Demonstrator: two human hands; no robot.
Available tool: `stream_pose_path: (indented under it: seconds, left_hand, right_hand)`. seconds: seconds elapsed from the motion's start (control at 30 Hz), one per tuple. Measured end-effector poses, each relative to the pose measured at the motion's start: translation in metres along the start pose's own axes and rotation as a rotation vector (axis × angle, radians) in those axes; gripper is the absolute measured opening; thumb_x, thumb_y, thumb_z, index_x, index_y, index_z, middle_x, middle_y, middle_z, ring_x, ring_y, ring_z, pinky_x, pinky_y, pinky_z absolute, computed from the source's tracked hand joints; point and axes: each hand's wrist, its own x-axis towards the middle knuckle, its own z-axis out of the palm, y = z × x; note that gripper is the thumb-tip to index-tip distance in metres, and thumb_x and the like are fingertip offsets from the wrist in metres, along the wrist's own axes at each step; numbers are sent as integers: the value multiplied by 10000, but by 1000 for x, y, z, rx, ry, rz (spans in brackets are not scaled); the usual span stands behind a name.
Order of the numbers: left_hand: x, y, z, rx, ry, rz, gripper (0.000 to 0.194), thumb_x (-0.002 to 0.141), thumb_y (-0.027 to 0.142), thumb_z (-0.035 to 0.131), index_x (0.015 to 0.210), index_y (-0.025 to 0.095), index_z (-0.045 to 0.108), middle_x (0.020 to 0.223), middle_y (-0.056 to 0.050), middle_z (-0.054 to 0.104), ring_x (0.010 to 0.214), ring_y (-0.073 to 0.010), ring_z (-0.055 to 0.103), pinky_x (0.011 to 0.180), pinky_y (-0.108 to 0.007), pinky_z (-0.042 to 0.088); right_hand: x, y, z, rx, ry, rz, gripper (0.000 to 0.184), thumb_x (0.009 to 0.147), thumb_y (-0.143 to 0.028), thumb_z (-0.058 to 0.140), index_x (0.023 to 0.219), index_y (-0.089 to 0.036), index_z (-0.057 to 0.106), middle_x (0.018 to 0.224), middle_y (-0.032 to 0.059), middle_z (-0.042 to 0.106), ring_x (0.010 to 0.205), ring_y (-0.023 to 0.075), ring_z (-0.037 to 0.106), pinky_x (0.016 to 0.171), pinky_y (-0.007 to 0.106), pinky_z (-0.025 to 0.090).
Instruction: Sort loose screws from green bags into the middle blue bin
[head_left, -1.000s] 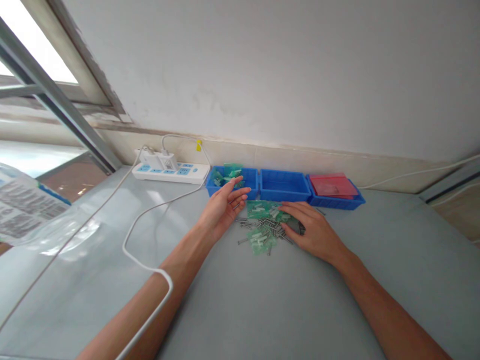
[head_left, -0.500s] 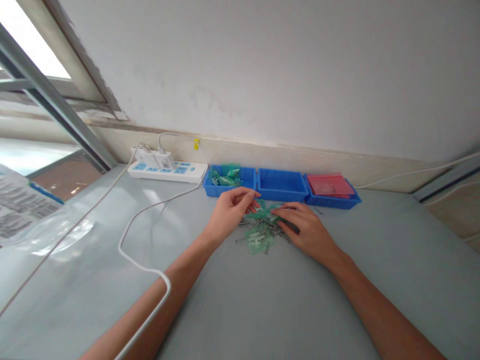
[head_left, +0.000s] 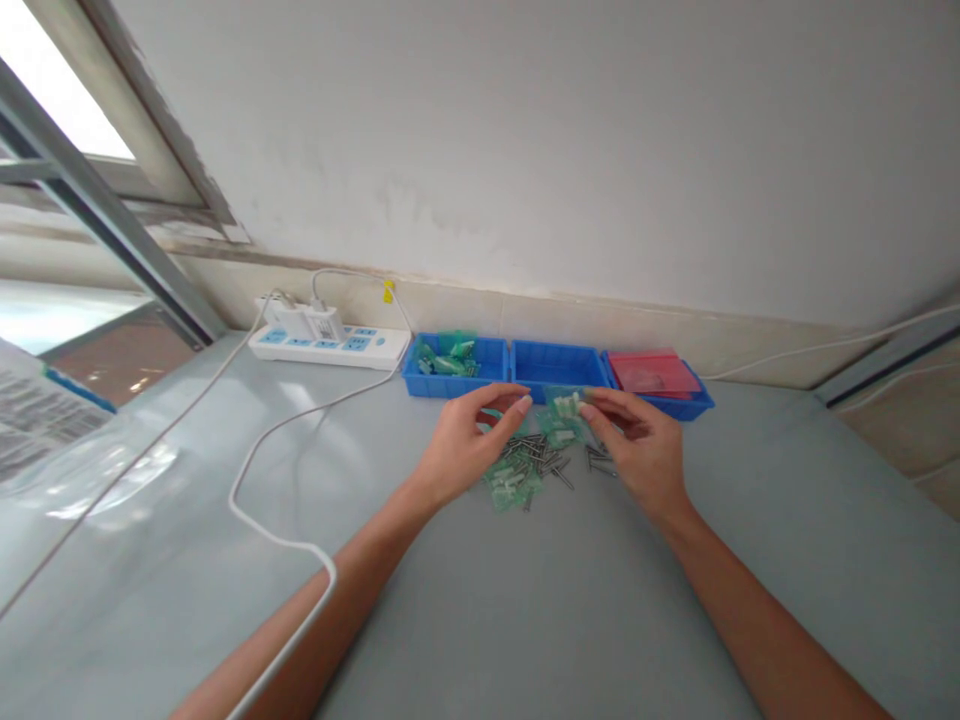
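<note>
Between the thumb and forefinger of my right hand [head_left: 641, 440] is a small green plastic bag [head_left: 564, 402] with white pieces inside, lifted in front of the blue bins. To the left, my left hand [head_left: 471, 440] is open, its thumb and forefinger slightly apart with nothing visible between them. Below and between the hands lies a pile of metal screws [head_left: 536, 455] on the table. Another green bag [head_left: 511, 485] rests at the near side of the pile, and more green bags lie among the screws, partly covered by my left hand.
Three blue bins stand by the wall: the left bin [head_left: 420, 385] holds green bags, the middle bin [head_left: 555, 362] shows a bare floor, the right bin [head_left: 686, 408] holds red plastic bags [head_left: 652, 373]. A white power strip [head_left: 330, 350] sits left; its cable [head_left: 300, 543] crosses my left forearm.
My right hand has lifted a green bag off the pile, uncovering a few screws on the right. My left hand has shifted slightly right and its fingers have spread a little.
</note>
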Motion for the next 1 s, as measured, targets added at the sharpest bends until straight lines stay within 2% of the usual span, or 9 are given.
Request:
stream_pose_path:
  seconds: [0.13, 0.27, 0.33, 0.47, 0.67, 0.77, 0.9, 1.0]
  left_hand:
    - [-3, -1, 5, -110, -86, -42, 394, 886, 488, 689, 1134, 186, 736, 978, -77, 773, 876, -211, 707, 773, -288, 543]
    - [-4, -4, 6, -241, -230, -82, 326, 852, 490, 727, 877, 165, 740, 825, -59, 747, 750, -182, 687, 679, -258, 524]
    - [-4, -4, 6, -302, -265, -101, 329, 834, 490, 744, 798, 164, 721, 748, -39, 719, 697, -165, 671, 649, -245, 510]
    - [-2, -3, 6, -367, -263, -123, 343, 802, 503, 766, 810, 162, 729, 710, -27, 707, 657, -148, 647, 639, -239, 504]
    - [0, -8, 6, -373, -264, -121, 353, 800, 494, 768, 832, 144, 728, 722, -23, 709, 666, -130, 634, 638, -218, 492]
    - [1, -9, 6, -360, -256, -123, 355, 803, 500, 767, 840, 148, 734, 730, -26, 719, 669, -134, 643, 640, -221, 493]
    - [1, -8, 5, -330, -191, -145, 392, 773, 550, 782, 798, 162, 727, 688, -27, 726, 635, -146, 649, 622, -234, 504]
    - [3, -12, 3, -325, -112, -174, 410, 744, 565, 806, 788, 166, 724, 698, -39, 745, 657, -163, 683, 635, -241, 531]
  right_hand:
    - [1, -2, 3, 241, -73, 206, 360, 730, -427, 858, 998, -209, 758, 813, 44, 806, 681, 204, 754, 676, 333, 640]
    - [-1, -7, 6, 324, -148, 302, 383, 679, -437, 890, 952, -206, 752, 753, 34, 797, 607, 182, 730, 612, 293, 618]
    - [-1, -8, 7, 348, -153, 317, 360, 668, -425, 898, 911, -203, 753, 725, 28, 787, 584, 166, 715, 585, 266, 601]
    - [-2, -7, 8, 402, -167, 333, 304, 698, -429, 882, 853, -201, 754, 695, 11, 763, 556, 139, 678, 541, 239, 585]
    - [-4, -6, 9, 427, -284, 348, 315, 729, -488, 841, 813, -194, 766, 736, 27, 762, 597, 157, 674, 528, 259, 591]
    - [-3, -6, 9, 407, -283, 334, 302, 737, -481, 834, 808, -194, 768, 727, 24, 759, 578, 154, 661, 527, 262, 579]
    - [-1, -4, 7, 313, -255, 279, 272, 805, -459, 780, 808, -189, 756, 660, 12, 729, 532, 137, 639, 535, 250, 545]
    - [-1, -1, 5, 218, -245, 258, 276, 833, -459, 747, 864, -184, 745, 686, 25, 739, 542, 148, 655, 554, 263, 549]
